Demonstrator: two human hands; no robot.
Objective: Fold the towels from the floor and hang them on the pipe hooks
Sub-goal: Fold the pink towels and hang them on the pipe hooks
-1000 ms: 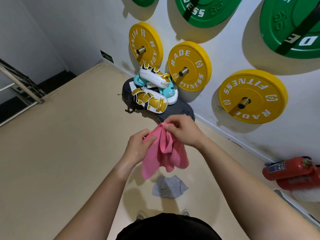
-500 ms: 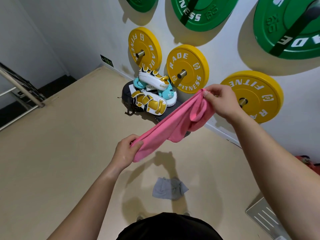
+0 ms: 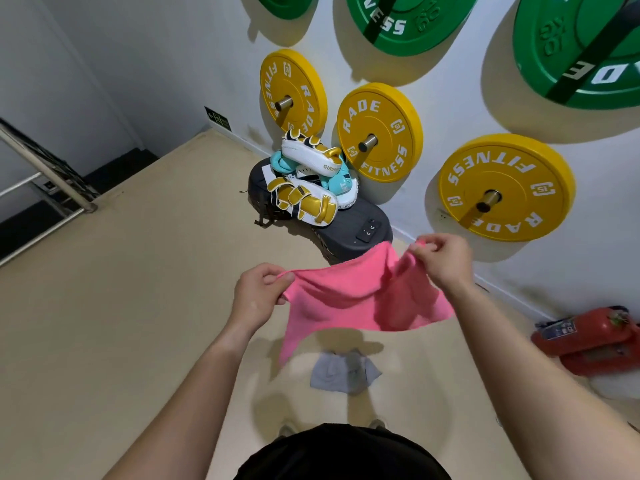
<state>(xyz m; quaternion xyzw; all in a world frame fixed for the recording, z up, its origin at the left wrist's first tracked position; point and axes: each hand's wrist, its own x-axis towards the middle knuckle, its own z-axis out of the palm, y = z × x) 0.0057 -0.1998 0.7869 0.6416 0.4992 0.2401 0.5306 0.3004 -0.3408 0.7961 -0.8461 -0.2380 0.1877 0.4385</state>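
A pink towel (image 3: 360, 299) hangs spread in the air between my two hands, above the beige floor. My left hand (image 3: 258, 294) pinches its left corner, and my right hand (image 3: 441, 258) pinches its right corner a little higher. The cloth sags in the middle and a point of it droops down at the left. Below it a crumpled grey towel (image 3: 343, 372) lies on the floor, just in front of my feet. Metal pipe pegs (image 3: 367, 143) stick out of the white wall through yellow weight plates (image 3: 505, 187).
A black pad (image 3: 349, 233) with gold, white and teal boxing mitts (image 3: 304, 202) piled on it sits against the wall ahead. Red fire extinguishers (image 3: 592, 337) lie at the right. Green plates (image 3: 581, 46) hang higher up. A stair railing (image 3: 45, 171) stands at the far left.
From a bunch held between both hands, the pink towel has been pulled open. My right hand swung up to the right, then came back down level, leaving the cloth spread wide.
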